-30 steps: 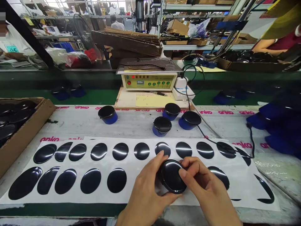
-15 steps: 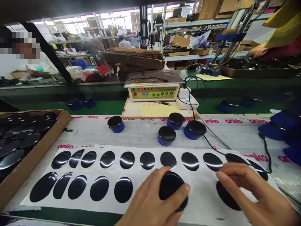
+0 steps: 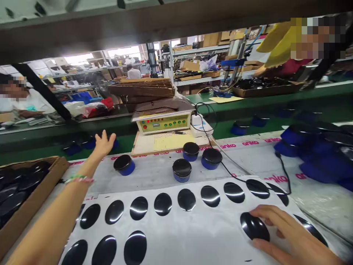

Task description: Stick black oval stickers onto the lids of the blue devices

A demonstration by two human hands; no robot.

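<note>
My left hand (image 3: 104,144) reaches out over the green conveyor belt, its fingers spread and nothing in them. Just behind the fingers, partly covered, is a round blue piece (image 3: 115,144) on the belt. My right hand (image 3: 285,230) pinches a glossy black round sticker (image 3: 254,227) at its edge, thumb below and fingers above. Under it lies a white backing sheet (image 3: 193,235) bearing rows of similar black discs, with a bare stretch along the lower row. Several round pieces with black tops and blue sides, such as this one (image 3: 182,170), stand beyond the sheet.
A cardboard box (image 3: 59,167) of black discs is at left. Blue-black pieces (image 3: 311,147) are piled at right. A control box (image 3: 165,123) stands behind, with cables (image 3: 234,173) crossing the table. Other people work beyond the belt (image 3: 162,106).
My left hand has let go of the black-topped round piece and stretched forward left over the belt. My right hand now holds the black sticker by its edge. The view has tilted and shifted.
</note>
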